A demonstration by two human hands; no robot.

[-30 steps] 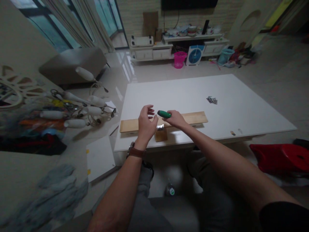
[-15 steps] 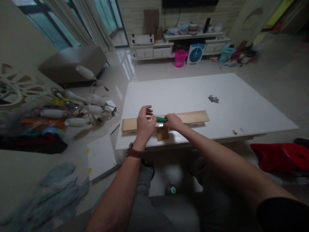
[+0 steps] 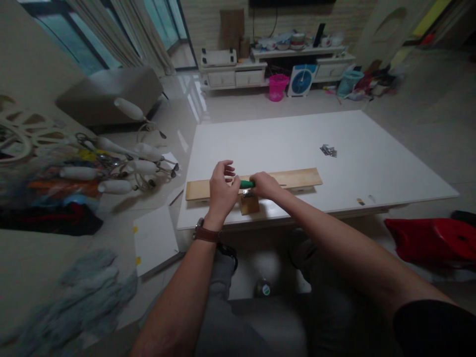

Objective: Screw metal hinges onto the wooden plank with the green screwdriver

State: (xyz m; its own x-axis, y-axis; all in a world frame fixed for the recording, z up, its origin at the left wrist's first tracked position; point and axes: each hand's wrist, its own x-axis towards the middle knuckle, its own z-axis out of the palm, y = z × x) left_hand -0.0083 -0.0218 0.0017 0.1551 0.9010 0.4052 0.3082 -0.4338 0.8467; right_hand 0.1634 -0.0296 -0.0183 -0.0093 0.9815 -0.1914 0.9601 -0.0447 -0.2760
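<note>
You are working a green-handled screwdriver (image 3: 247,184) at the join between the long wooden plank (image 3: 297,177) and the small wooden block (image 3: 249,204), which is sitting at 6 o'clock of the tool on the near edge of the white worktop (image 3: 282,139). Your right hand (image 3: 265,186) is clamping around the handle from 3 o'clock. Your left hand (image 3: 221,186) is hovering at 9 o'clock of it with the fingers curled but apart; whether it is touching the plank is not clear. The tip and the metal fitting under it are mostly being hidden by your hands, so this looks like the seating stage. The next move is calling for the tip staying square in the fitting while the left hand is steadying the plank. Spare metal parts (image 3: 328,150) are lying at 2 o'clock, well apart. A second ago the handle was standing higher and tilted; it is now lying low along the plank, with your hands closer together.
</note>
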